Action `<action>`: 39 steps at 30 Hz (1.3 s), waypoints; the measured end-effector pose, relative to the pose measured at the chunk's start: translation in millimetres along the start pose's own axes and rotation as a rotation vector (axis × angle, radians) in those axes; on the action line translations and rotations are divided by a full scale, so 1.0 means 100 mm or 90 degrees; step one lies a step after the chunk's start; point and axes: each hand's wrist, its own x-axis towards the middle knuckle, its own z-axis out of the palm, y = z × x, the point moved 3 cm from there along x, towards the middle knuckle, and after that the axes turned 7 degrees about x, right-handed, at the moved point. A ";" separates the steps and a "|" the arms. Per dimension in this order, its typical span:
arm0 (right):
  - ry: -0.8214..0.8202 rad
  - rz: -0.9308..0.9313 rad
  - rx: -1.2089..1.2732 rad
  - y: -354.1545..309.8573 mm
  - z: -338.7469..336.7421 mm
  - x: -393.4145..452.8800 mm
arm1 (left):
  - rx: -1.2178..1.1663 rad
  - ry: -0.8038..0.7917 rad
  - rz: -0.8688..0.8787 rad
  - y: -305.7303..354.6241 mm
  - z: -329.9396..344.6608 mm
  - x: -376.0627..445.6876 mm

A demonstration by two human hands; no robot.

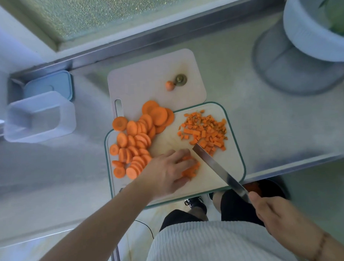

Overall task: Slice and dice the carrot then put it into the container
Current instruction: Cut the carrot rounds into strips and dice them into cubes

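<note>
The right hand, in the lower right of the frame, is wrapping its fingers around the handle of a knife; this grip is closed on the handle, which is hidden inside the hand. The blade is slanting up and left across the green-rimmed cutting board, with its tip lying at the lower edge of the diced carrot pile.

The left hand, in the centre of the frame, is resting with bent fingers on a small stack of carrot pieces, pinning them to the board just left of the blade. Whether the blade is touching this stack cannot be told.

To the left of that hand, a heap of carrot slices is covering the left part of the board and overlapping onto a second, pale cutting board lying behind it. On the pale board, near the upper centre, a carrot end is sitting beside a dark stem cap.

At the left of the frame, a clear container is standing open on the steel table, well apart from the boards, with a blue lid lying just behind it. In the upper right corner, a white colander is sitting over a mesh basket.
</note>
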 end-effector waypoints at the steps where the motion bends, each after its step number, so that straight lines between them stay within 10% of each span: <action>1: -0.004 0.000 0.000 -0.02 0.03 0.01 | 0.008 0.014 -0.040 0.04 0.02 -0.05; 8: 0.005 -0.045 -0.038 -0.20 0.19 0.15 | -0.030 0.181 -0.379 0.47 0.14 -0.25; 15: 0.010 -0.128 -0.132 -0.36 0.36 0.27 | -0.048 0.246 -0.444 0.51 0.24 -0.15; 39: -0.070 -0.027 -0.258 -0.39 0.37 0.21 | -0.055 0.269 -0.191 0.36 0.25 -0.22</action>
